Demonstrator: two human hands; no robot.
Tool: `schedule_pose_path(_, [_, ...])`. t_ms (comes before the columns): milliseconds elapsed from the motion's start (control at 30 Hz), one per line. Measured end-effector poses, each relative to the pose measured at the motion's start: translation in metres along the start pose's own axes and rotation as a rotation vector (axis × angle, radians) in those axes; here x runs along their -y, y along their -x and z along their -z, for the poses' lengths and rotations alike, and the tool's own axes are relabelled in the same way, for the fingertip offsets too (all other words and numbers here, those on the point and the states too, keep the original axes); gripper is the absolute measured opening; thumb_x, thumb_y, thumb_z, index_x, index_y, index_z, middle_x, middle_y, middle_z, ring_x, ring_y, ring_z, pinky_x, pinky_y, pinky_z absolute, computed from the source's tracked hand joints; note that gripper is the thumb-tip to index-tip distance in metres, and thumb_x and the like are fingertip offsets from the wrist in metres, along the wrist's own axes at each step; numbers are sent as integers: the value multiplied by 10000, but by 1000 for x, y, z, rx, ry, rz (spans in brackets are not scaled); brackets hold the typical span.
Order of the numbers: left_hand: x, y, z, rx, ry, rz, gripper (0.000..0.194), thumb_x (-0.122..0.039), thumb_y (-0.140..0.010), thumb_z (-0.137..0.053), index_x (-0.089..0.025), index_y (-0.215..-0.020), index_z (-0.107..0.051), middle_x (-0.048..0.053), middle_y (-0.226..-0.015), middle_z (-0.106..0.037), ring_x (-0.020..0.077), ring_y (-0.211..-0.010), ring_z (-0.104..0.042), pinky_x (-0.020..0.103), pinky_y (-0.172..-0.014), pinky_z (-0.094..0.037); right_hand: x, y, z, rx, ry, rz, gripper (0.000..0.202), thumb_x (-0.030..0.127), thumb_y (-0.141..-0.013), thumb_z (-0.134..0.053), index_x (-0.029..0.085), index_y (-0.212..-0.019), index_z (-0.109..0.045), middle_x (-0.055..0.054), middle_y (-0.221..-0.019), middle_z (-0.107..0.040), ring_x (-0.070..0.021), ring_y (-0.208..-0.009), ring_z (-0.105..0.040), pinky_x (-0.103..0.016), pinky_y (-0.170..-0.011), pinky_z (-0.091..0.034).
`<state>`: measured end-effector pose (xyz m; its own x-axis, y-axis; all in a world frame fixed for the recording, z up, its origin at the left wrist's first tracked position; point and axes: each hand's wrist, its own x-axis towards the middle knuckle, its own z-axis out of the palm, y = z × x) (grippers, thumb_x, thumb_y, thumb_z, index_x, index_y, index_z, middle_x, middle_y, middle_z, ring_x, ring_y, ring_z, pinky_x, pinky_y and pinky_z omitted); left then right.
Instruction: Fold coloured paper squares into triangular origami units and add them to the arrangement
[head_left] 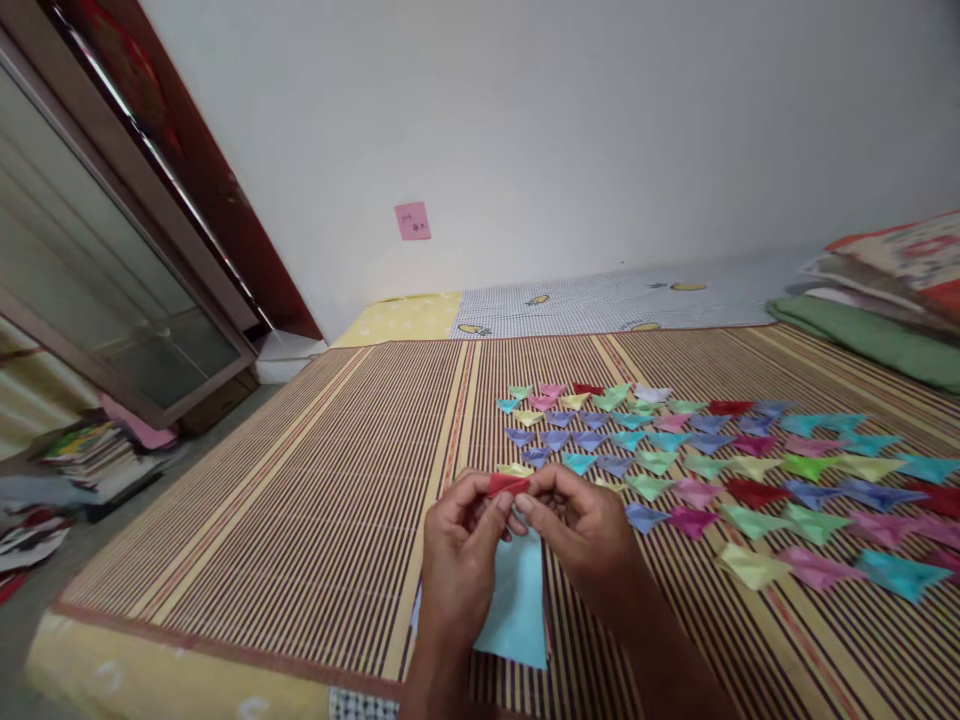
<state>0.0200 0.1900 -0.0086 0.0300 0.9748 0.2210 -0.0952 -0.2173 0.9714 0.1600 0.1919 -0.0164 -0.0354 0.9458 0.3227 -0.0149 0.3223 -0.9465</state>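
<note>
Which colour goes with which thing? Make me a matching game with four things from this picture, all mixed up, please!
Things:
1. paper between the left hand and right hand
2. note on the wall
3. folded cloth at the right edge
4. flat sheet on the striped mat

Colours:
A. green
B. light blue
C. red
D. pink

Right pairs: 1-C, 2-D, 3-A, 4-B

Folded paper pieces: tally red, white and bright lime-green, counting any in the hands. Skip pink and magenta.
Red pieces: 5 (4 on the mat; 1 red piece between left hand and right hand)
White piece: 1
Lime-green piece: 1
Total: 7
</note>
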Motion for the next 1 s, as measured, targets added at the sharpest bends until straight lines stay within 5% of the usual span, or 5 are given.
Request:
schedule_pose_path(233, [-2, 3, 4, 94, -63, 28, 161, -289, -943, -650, -163, -865, -713, 11, -714, -649, 141, -648, -616, 246, -624, -486, 5, 0, 4, -14, 132, 125, 157, 256, -934, -624, 214, -795, -684, -7, -748, -629, -180, -715, -595, -311, -667, -470])
schedule_pose_path(433, [2, -1, -1, 2, 139, 119, 123, -268, -861, -745, -158, -867, -691, 2, -639, -697, 141, -588, -651, 237, -597, -509, -1, 2, -1, -115, 87, 125, 164, 268, -941, -620, 214, -789, -656, -9, -757, -637, -173, -694, -599, -305, -649, -475])
schedule_pose_path(667, [-3, 1, 8, 60, -90, -46, 112, -225, -950, -647, -167, -882, -715, 32, -790, -714, 148, -710, -672, 250, -679, -528, 4, 3, -3, -46, 73, 105, 75, 229, -910, -669, 222, -886, -740, -17, -831, -671, -175, -741, -659, -288, -626, -515])
schedule_pose_path(1000, [-2, 2, 3, 30, 54, 58, 72, -219, -902, -686, -158, -862, -691, 11, -662, -711, 141, -623, -672, 234, -630, -533, -4, 2, -5, -83, 101, 197, 85, 199, -937, -644, 212, -877, -702, -15, -833, -649, -165, -728, -640, -288, -629, -518])
